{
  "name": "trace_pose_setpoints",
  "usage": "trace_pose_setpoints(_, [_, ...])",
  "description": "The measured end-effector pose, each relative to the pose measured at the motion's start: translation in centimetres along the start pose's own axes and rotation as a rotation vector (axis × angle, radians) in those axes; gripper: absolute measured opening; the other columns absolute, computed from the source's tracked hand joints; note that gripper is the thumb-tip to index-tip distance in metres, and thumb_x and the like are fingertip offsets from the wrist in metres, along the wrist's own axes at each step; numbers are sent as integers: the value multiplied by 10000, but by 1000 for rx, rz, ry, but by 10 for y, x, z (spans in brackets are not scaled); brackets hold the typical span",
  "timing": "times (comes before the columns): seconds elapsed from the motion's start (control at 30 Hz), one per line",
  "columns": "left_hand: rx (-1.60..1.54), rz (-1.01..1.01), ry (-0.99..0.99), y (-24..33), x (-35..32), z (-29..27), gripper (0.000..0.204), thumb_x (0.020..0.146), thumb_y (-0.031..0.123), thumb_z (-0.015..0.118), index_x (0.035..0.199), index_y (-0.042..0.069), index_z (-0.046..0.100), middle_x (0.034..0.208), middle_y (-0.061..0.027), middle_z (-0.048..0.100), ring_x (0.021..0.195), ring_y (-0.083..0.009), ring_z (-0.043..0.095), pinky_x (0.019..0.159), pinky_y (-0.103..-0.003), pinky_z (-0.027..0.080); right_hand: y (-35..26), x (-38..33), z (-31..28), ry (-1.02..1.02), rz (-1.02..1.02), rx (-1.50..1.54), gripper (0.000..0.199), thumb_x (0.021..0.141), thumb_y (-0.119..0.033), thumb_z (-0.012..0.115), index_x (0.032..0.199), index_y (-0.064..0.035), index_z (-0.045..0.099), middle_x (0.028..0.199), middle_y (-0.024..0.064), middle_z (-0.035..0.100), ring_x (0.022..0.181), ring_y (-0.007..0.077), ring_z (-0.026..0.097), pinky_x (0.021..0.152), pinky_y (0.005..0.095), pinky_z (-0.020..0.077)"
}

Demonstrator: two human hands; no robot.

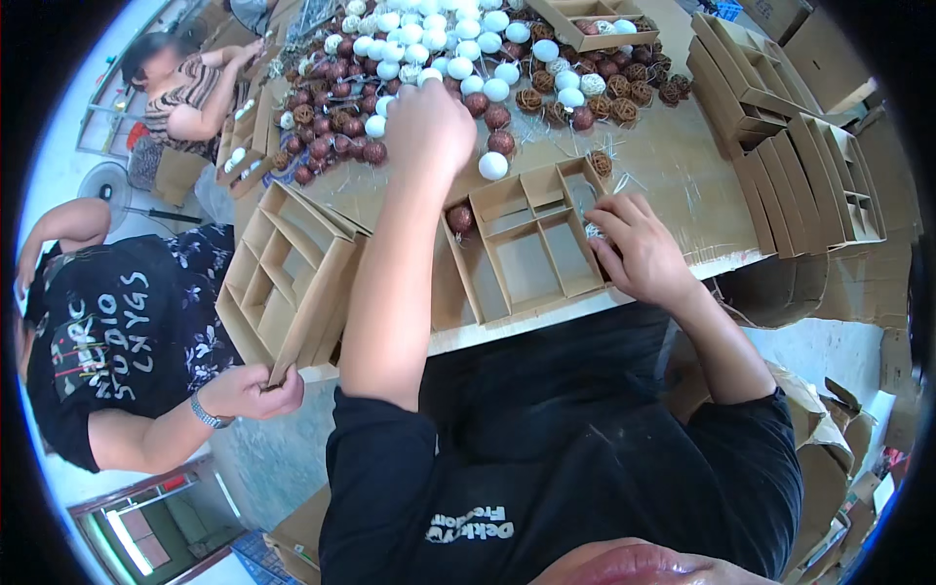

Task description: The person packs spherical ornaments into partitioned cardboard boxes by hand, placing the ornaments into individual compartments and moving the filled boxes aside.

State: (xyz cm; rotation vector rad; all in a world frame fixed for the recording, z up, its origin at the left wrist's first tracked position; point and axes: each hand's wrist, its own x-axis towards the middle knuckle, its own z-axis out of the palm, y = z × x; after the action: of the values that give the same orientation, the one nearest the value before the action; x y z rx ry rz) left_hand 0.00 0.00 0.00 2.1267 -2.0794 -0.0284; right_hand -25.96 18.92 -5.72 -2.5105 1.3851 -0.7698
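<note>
Cardboard, stiff but thin, makes up the divided tray [544, 303] at the near edge of your table [704, 210]; it looks light and would probably buckle if squeezed across its partitions, so hold it by an outer wall. Your right hand [642, 246] sits at its right side, thumb and fingers bent toward something small and pale; you can't tell whether they pinch it. Your left hand [429, 129] reaches forward among the loose balls, fingers bunched, their tips too hidden to show a grip. White balls [493, 166] look smooth, round and likely to roll: cup them around the middle. Dark red balls [500, 142] seem rougher; one lies in your tray's left compartment. Brown woven balls [624, 110], open lattices of thin strips, should feel springy and dent under hard pressure.
</note>
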Motion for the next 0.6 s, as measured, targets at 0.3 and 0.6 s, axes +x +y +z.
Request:
trace_pose_setpoints(0.3, [185, 125, -56, -61, 104, 15, 272, 974, 156, 612, 1181, 48, 749, 1227, -216, 750, 1129, -384, 735, 947, -501, 593, 12, -17, 21, 220, -69, 320, 289, 885, -180, 757, 1109, 0, 722, 1077, 171, 687, 981, 360, 638, 856, 432, 539])
trace_pose_setpoints(0.6, [42, 273, 100, -77, 131, 28, 431, 913, 270, 787, 1228, 26, 622, 1175, -244, 731, 1130, -424, 692, 947, -529, 550, 27, -19, 22, 168, -125, 479, 431, 823, -260, 785, 1161, -4, 706, 1109, 182, 697, 966, 384, 655, 859, 442, 544])
